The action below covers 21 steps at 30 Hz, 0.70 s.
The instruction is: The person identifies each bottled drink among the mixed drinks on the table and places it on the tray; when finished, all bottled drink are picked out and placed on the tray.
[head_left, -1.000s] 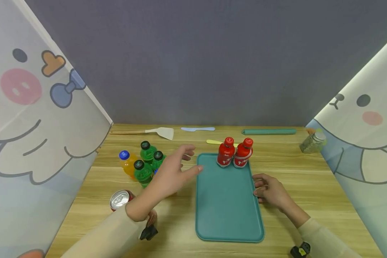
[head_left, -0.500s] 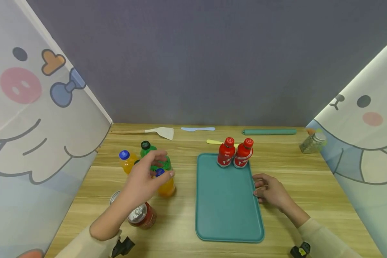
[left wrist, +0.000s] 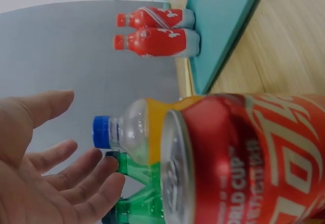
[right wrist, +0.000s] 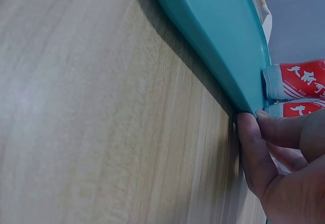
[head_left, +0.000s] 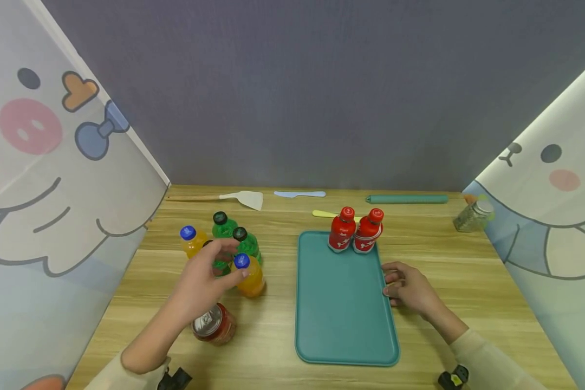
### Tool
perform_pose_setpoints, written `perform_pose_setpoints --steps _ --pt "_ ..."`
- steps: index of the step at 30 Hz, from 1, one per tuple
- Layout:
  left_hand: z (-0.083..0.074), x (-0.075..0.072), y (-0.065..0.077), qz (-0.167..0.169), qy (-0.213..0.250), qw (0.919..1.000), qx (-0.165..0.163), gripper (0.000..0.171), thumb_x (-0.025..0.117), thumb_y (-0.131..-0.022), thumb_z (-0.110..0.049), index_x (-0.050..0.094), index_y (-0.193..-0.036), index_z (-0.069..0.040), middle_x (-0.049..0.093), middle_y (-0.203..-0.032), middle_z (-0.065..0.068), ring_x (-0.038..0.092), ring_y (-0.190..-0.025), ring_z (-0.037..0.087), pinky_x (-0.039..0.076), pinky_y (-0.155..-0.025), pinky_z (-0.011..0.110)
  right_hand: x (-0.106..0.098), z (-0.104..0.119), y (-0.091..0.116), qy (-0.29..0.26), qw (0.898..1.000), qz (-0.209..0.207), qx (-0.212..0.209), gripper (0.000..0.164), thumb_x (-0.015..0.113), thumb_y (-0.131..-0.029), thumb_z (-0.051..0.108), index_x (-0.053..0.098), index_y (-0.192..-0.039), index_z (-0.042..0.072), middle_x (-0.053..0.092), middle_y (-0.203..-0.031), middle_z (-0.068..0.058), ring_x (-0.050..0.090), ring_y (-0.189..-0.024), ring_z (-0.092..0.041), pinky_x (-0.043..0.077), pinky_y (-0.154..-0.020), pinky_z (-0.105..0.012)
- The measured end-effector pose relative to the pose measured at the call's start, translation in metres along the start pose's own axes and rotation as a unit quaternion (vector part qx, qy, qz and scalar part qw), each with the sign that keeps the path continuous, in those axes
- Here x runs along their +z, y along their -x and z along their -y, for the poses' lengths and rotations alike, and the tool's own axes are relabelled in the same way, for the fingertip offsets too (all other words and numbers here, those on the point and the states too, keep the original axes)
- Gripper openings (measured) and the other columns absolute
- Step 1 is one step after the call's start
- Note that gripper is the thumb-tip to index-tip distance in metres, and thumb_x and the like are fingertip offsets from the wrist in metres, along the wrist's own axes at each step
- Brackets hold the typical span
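Note:
My left hand [head_left: 200,279] reaches over the bottle group, fingers spread and bent around the space beside an orange-drink bottle [head_left: 251,279] with a blue cap. In the left wrist view a gap shows between thumb and fingers, with the blue cap [left wrist: 101,131] just beyond them. Green bottles [head_left: 247,244] with black caps stand behind, one partly hidden by the hand. A red cola can [head_left: 215,325] stands below the wrist. My right hand [head_left: 409,290] pinches the right rim of the teal tray [head_left: 346,309] between thumb and finger. Two red bottles [head_left: 341,233] stand at the tray's far end.
Another orange-drink bottle [head_left: 192,244] stands at the group's left. Along the back lie a spatula [head_left: 246,198], a blue knife [head_left: 299,194], a yellow utensil [head_left: 324,214] and a green rod [head_left: 407,199]. A glass jar [head_left: 473,216] sits by the right wall.
My left hand has moved left and toward me, from beside the tray to the orange-drink bottle near the can. The right hand and the tray have stayed put.

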<state>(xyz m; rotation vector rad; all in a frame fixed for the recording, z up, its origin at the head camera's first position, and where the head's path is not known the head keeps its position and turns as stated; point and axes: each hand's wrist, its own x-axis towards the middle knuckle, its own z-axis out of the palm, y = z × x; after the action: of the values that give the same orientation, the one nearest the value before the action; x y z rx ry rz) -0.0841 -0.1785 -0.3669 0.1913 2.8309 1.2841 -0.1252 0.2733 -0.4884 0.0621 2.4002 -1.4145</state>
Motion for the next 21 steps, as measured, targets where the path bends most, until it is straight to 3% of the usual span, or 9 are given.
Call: perform_pose_setpoints --steps 10,21 --pt "0.0099 0.0032 -0.0021 0.023 -0.029 0.9993 -0.010 0.054 0.080 -0.090 -0.025 0.059 -0.137 -0.007 0.067 -0.130 0.009 0.067 -0.109 0.029 0.059 -0.085 0.043 0.0010 -0.0006 -0.0005 -0.001 1.000 -0.002 0.002 0.056 0.068 -0.092 -0.008 0.047 -0.144 -0.007 0.060 -0.111 -0.023 0.067 -0.084 -0.023 0.062 -0.061 -0.038" --pt "0.0101 0.0082 -0.0031 0.019 -0.061 0.9977 -0.023 0.055 0.082 -0.089 -0.026 0.062 -0.137 -0.009 0.067 -0.127 0.010 0.064 -0.106 0.027 0.054 -0.080 0.037 0.0003 -0.0034 -0.0011 -0.001 1.000 -0.002 0.000 0.056 0.068 -0.092 -0.007 0.047 -0.144 -0.006 0.060 -0.112 -0.023 0.068 -0.084 -0.023 0.062 -0.061 -0.039"
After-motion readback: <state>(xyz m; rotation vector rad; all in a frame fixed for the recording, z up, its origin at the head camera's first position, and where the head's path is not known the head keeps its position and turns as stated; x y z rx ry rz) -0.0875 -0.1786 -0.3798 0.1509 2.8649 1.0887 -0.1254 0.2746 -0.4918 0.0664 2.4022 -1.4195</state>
